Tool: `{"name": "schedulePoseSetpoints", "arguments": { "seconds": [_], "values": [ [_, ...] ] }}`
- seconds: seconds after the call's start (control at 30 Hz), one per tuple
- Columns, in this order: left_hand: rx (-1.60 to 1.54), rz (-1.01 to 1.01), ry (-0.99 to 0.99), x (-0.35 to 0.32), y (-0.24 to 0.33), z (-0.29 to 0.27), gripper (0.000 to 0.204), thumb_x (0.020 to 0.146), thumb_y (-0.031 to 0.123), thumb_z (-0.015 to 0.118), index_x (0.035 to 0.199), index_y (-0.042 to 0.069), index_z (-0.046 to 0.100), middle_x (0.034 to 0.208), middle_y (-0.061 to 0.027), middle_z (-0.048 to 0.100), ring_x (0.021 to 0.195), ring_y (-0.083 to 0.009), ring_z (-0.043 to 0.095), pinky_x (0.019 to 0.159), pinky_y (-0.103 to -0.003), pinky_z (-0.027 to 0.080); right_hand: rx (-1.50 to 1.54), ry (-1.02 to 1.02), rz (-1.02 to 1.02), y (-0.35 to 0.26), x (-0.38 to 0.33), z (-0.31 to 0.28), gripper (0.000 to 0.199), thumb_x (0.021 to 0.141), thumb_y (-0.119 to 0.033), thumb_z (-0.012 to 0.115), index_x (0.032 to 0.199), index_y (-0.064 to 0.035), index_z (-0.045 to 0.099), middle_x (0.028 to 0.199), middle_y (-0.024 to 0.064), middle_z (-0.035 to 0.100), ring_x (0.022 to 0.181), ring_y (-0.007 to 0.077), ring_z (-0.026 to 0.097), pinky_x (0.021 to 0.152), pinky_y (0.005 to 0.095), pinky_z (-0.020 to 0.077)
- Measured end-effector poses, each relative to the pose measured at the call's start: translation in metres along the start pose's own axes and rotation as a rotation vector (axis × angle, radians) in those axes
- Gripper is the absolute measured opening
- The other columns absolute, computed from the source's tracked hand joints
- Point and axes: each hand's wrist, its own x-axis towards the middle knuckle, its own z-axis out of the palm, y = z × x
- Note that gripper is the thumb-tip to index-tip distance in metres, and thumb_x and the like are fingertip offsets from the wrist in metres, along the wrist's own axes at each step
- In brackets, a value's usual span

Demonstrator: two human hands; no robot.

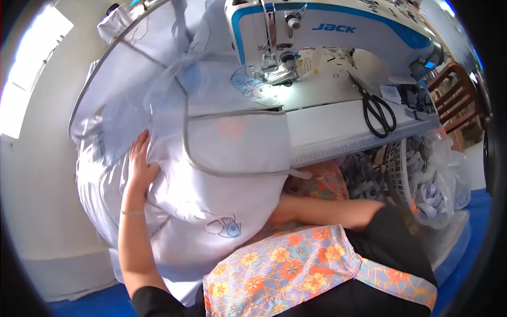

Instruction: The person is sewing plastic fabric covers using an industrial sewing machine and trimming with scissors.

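A big sheet of thin white fabric (232, 193) with grey bound edges and small printed blue drawings spreads from the sewing machine's bed down over my lap. My left hand (141, 165) lies flat against its bunched left side, fingers stretched upward with nothing gripped. Close to the fabric's right edge, low in front of the table, is my right hand (282, 210); its fingers are hidden by the cloth. The white and blue sewing machine (338, 29) stands at the back, its lamp lighting the needle area. Some fabric lies just left of the presser foot (282, 74).
Black scissors (377, 113) lie on the table (338, 132) right of the needle, near its front edge. Below at right are a white basket (398, 171) and a clear bag (438, 185) of grey strips. Behind stands a wooden chair (459, 98); a white wall (50, 201) bounds the left.
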Motion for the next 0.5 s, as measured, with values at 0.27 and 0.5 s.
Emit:
{"name": "schedulePoseSetpoints", "arguments": {
  "seconds": [0.27, 0.5],
  "values": [
    [-0.455, 0.218, 0.017, -0.010, 0.171, -0.129, 0.083, 0.073, 0.029, 0.084, 0.143, 0.003, 0.049, 0.145, -0.0198, 0.050, 0.137, -0.0357, 0.047, 0.114, -0.045, 0.036, -0.906, 0.574, -0.650, -0.107, -0.145, 0.024, 0.042, 0.096, -0.024, 0.063, 0.132, -0.0034, 0.058, 0.137, 0.0162, 0.059, 0.125, 0.0254, 0.058, 0.103, 0.0393, 0.0472],
    [0.127, 0.186, 0.241, -0.003, 0.181, -0.111, 0.015, 0.088, -0.001, 0.062, 0.102, 0.001, 0.068, 0.095, -0.0130, 0.068, 0.085, -0.0324, 0.066, 0.076, -0.041, 0.053, -2.081, 0.499, -1.020, -0.106, -0.073, 0.044, 0.064, 0.080, -0.042, 0.076, 0.137, -0.0183, 0.058, 0.153, 0.0171, 0.041, 0.140, 0.0444, 0.037, 0.116, 0.0596, 0.0266]
  ]
}}
